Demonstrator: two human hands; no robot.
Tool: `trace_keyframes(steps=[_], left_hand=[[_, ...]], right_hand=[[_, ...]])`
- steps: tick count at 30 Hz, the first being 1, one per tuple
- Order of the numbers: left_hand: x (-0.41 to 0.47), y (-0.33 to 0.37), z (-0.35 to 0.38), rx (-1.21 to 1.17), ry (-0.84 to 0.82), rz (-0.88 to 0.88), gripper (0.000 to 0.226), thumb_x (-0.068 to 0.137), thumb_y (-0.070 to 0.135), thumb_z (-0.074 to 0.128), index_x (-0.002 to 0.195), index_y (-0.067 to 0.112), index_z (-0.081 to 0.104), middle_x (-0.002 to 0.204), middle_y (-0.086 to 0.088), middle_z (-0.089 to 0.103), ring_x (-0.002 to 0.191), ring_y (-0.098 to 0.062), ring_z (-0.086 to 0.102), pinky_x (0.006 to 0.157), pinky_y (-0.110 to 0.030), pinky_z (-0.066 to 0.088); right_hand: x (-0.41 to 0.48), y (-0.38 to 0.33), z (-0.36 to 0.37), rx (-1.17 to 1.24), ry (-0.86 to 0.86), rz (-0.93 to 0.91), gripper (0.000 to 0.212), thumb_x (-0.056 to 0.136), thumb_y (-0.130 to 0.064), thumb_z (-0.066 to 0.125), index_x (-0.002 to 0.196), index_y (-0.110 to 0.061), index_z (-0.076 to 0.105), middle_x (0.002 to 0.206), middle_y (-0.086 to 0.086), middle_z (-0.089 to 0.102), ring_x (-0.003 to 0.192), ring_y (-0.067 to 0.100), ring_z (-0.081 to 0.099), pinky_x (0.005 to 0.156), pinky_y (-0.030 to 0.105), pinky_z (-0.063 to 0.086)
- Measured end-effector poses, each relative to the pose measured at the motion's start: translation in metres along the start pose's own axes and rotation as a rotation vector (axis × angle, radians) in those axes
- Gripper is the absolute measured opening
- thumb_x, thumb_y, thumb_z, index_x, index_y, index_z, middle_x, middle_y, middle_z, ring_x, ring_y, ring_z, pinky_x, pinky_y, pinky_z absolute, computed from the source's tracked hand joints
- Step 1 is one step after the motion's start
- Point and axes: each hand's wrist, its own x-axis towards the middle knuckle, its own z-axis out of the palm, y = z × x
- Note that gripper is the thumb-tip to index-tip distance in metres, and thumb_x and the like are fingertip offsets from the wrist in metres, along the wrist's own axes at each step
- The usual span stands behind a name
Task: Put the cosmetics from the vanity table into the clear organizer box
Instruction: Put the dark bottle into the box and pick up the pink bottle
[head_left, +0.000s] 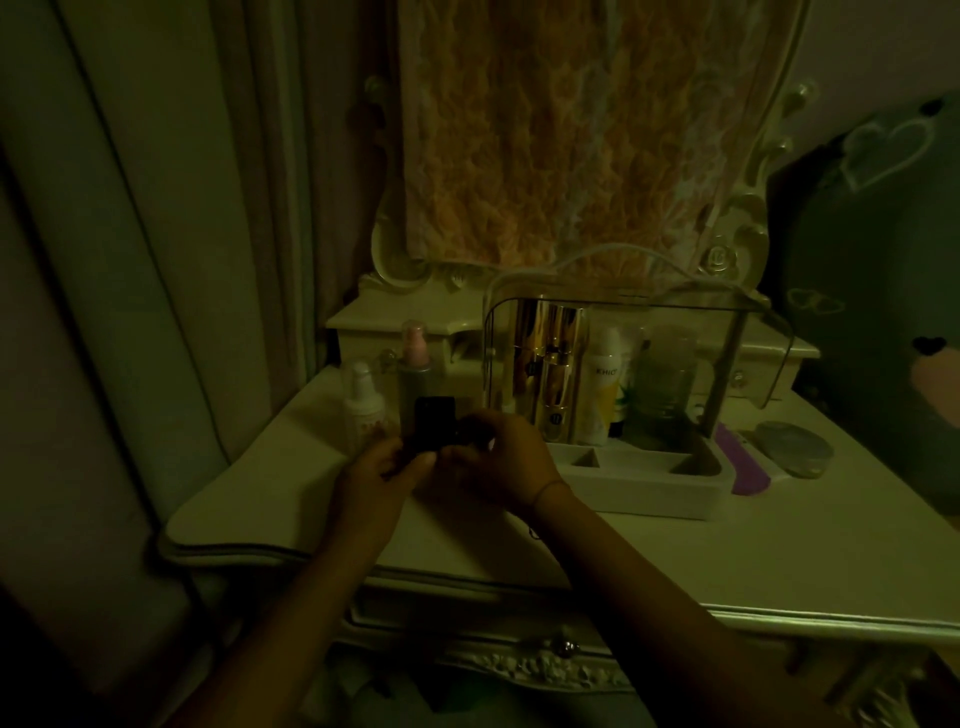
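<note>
The room is dim. Both hands meet over the vanity table, left of the clear organizer box. My left hand and my right hand grip a small black cosmetic item between them. The box's clear lid stands raised. Inside it are gold bottles, a white tube and a greenish clear jar. Its front compartments look bare. Behind my hands stand a grey bottle with a pink pump and a small white bottle.
A purple comb and an oval compact lie right of the box. The mirror is draped with patterned cloth. A curtain hangs at the left, and a dark green plush crowds the right edge.
</note>
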Motion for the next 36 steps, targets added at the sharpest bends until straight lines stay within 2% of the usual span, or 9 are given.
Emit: trace_keyframes(steps=[2,5,7,18,22,27,31,33,36], left_hand=[[-0.004,-0.001,-0.007,-0.026,-0.031,-0.006,0.02,0.078,0.009,0.069,0.084,0.029,0.065,0.077,0.012,0.07,0.074,-0.001,0.065,0.06,-0.013,0.046],[-0.012,-0.001,-0.012,-0.057,-0.112,-0.012,0.032,0.075,0.0,0.069,0.082,0.032,0.065,0.072,0.019,0.073,0.072,0.004,0.067,0.058,-0.008,0.049],[-0.017,0.0,-0.01,-0.039,-0.172,-0.003,0.035,0.074,-0.001,0.069,0.084,0.032,0.065,0.073,0.023,0.072,0.074,0.004,0.067,0.059,-0.008,0.049],[-0.037,0.038,0.065,-0.082,-0.313,0.075,0.031,0.078,0.007,0.068,0.088,0.036,0.061,0.07,0.024,0.069,0.072,0.011,0.064,0.056,-0.007,0.048],[-0.03,0.064,0.109,-0.103,-0.338,0.105,0.023,0.079,0.016,0.068,0.098,0.028,0.063,0.092,0.008,0.068,0.083,-0.006,0.067,0.068,-0.027,0.057],[-0.015,0.084,0.162,-0.09,-0.382,0.116,0.021,0.079,0.022,0.068,0.091,0.036,0.058,0.087,0.02,0.06,0.083,0.004,0.058,0.063,-0.013,0.046],[-0.001,0.081,0.193,-0.055,-0.368,0.075,0.019,0.081,0.023,0.066,0.098,0.029,0.059,0.087,0.021,0.056,0.081,0.006,0.053,0.059,-0.013,0.039],[0.003,0.078,0.205,-0.04,-0.358,0.064,0.021,0.082,0.022,0.065,0.102,0.023,0.059,0.087,0.02,0.056,0.079,0.006,0.052,0.058,-0.012,0.038],[0.007,0.07,0.216,-0.011,-0.342,0.043,0.024,0.081,0.022,0.065,0.105,0.02,0.059,0.1,0.007,0.06,0.088,-0.007,0.057,0.065,-0.019,0.044]], right_hand=[[-0.009,0.0,-0.003,0.043,-0.026,-0.021,0.032,0.079,-0.013,0.068,0.11,-0.011,0.061,0.107,0.005,0.067,0.093,0.011,0.062,0.084,0.029,0.052],[-0.024,0.003,-0.008,0.087,-0.05,-0.061,0.03,0.078,-0.013,0.068,0.107,-0.015,0.062,0.092,-0.014,0.06,0.074,-0.017,0.052,0.068,0.001,0.042],[-0.033,0.007,-0.013,0.094,-0.038,-0.064,0.028,0.079,-0.014,0.068,0.106,-0.016,0.063,0.091,-0.016,0.059,0.073,-0.021,0.05,0.067,-0.003,0.04],[-0.102,0.062,-0.095,-0.01,0.242,0.007,0.02,0.082,-0.017,0.064,0.099,-0.028,0.062,0.092,-0.021,0.06,0.083,-0.009,0.057,0.074,0.0,0.042],[-0.121,0.085,-0.138,-0.09,0.247,0.088,0.021,0.083,-0.01,0.063,0.093,-0.029,0.063,0.091,-0.01,0.063,0.083,-0.004,0.056,0.071,0.006,0.045],[-0.136,0.101,-0.161,-0.169,0.192,0.145,0.016,0.084,-0.013,0.061,0.094,-0.025,0.066,0.095,-0.003,0.068,0.091,0.011,0.061,0.085,0.029,0.049],[-0.138,0.11,-0.158,-0.243,0.213,0.104,0.014,0.081,-0.021,0.067,0.094,-0.027,0.067,0.093,-0.007,0.067,0.088,0.008,0.061,0.081,0.028,0.051],[-0.136,0.115,-0.157,-0.249,0.288,0.1,0.02,0.077,-0.022,0.07,0.095,-0.023,0.064,0.095,-0.005,0.065,0.09,0.01,0.059,0.08,0.028,0.051],[-0.133,0.122,-0.155,-0.228,0.362,0.089,0.05,0.071,-0.027,0.075,0.115,-0.02,0.053,0.117,-0.002,0.054,0.105,0.013,0.051,0.087,0.027,0.044]])
